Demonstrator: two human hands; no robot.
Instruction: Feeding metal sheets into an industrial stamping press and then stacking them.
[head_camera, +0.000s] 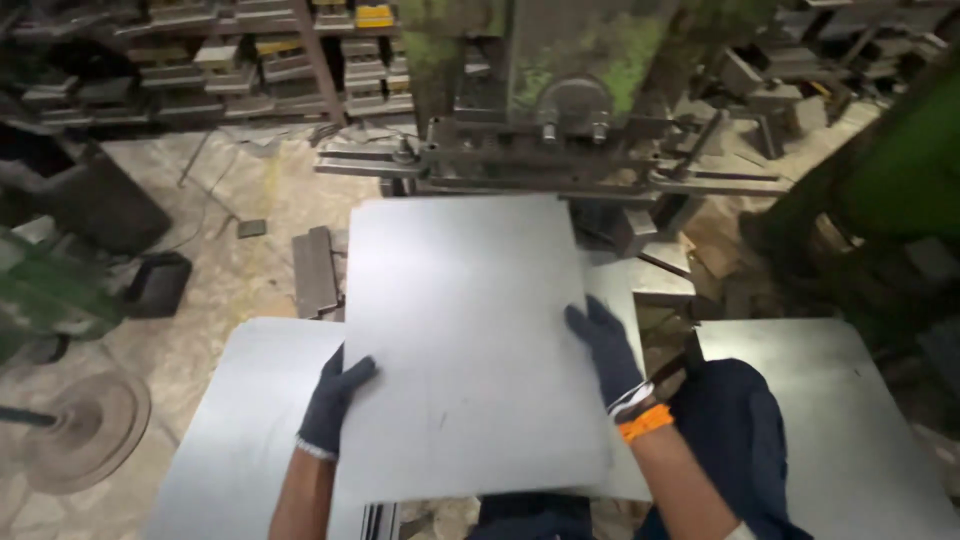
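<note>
Left hand (335, 405) and right hand (605, 352), both gloved, grip the sheet (465, 340) edges; far edge sits at the press (550, 150).

Head camera looks steeply down, close over the metal sheet (465, 340), facing the press (560, 130) ahead (single view only).

Three metal sheets (465, 330); two gloved hands (335, 400); one press machine (560, 110).

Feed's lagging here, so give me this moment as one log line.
left hand: gripping metal sheet left edge | right hand: gripping right edge | sheet: far edge at press | more sheets either side
</note>
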